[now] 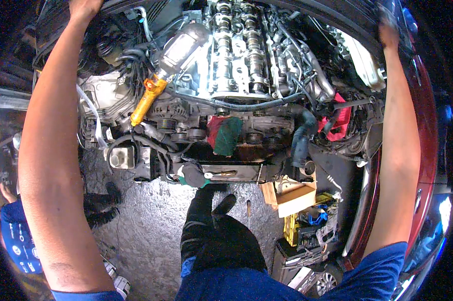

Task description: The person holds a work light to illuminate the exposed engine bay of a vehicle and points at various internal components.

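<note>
Both my arms reach up over an open engine bay. My left hand (85,6) is at the top edge by a dark panel; its fingers are cut off. At the upper right, my right hand (388,36) is beside the dark panel's other end, blurred, its fingers hard to make out. Between my arms lies the engine (239,55), its top uncovered and two camshafts showing. A caged work lamp (184,47) with a yellow handle (148,100) lies over the engine's left side. In front of the engine, a red and green cloth (225,135) hangs near the pulleys.
An open cardboard box (296,200) and a cluttered tool cart (307,246) stand at the lower right. A screwdriver-like tool (248,213) is near my legs. Another person in a blue shirt (18,236) is at the left. A red car body (424,145) runs along the right.
</note>
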Motion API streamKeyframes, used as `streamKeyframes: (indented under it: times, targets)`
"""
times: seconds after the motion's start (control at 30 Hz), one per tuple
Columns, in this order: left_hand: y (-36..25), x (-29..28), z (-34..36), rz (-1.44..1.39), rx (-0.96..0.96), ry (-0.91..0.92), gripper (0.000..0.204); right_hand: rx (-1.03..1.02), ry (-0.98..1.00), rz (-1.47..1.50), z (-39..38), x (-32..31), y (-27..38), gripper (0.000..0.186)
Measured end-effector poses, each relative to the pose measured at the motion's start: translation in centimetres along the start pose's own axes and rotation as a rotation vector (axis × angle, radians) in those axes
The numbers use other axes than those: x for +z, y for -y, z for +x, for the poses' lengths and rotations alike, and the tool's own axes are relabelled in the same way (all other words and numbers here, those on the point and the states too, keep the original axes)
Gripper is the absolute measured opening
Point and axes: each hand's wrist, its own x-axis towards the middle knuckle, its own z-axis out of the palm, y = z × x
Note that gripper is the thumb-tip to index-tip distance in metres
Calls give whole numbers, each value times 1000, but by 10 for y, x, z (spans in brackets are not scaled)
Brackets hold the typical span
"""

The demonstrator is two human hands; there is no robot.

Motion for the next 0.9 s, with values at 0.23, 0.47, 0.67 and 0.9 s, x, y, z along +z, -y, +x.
streamKeyframes:
  times: [0.23, 0.47, 0.67, 0.9]
  targets:
    - [-3, 4, -1, -6, 38, -35, 49, 83, 115, -73, -6, 17, -25, 47]
    - [4, 2, 1, -2, 63, 3, 50, 216, 246, -102, -8, 28, -29, 47]
    - [-17, -13, -6, -32, -30, 38, 49, -5, -17, -79, -4, 2, -28, 49]
    - [1, -28, 1, -260, 44, -3, 55, 128, -41, 224, 17, -73, 124, 34]
